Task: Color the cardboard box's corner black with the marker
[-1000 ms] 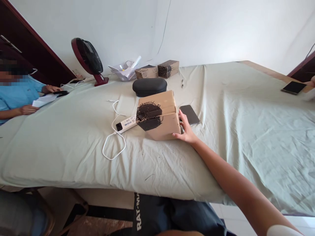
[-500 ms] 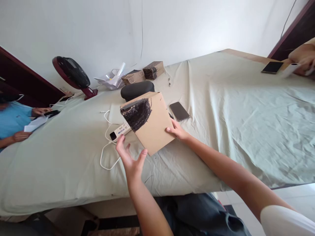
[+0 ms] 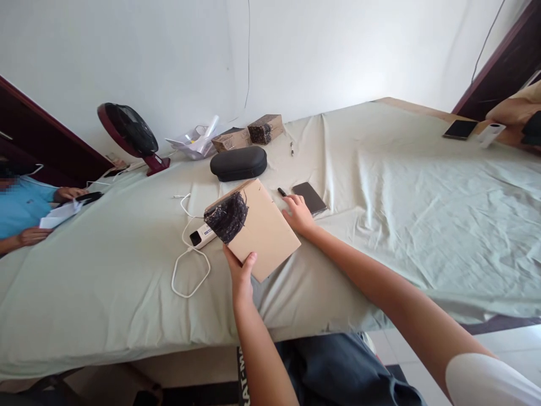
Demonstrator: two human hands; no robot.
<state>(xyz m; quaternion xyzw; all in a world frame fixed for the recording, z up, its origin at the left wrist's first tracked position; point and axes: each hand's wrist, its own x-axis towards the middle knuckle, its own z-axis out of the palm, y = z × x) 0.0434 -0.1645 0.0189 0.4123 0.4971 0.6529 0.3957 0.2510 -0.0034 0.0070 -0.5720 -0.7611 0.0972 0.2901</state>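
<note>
Head view: left hand [image 3: 240,272] fingers clamp the cardboard box [image 3: 256,228] near edge; right hand [image 3: 298,214] fingers spread on its far edge.

We hold a cardboard box [image 3: 257,228] (one corner scribbled black) tilted above the sheet-covered table [image 3: 380,186], left hand [image 3: 240,273] gripping its near edge. Our right hand [image 3: 298,214] rests at its far side, beside a dark phone [image 3: 311,197].

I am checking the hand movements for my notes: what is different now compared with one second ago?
The left hand came into view and took hold of the cardboard box, which was tipped up off the cloth. The right hand left the box's side and now lies by the phone. The black case, the fan and the power bank stayed put.
</note>
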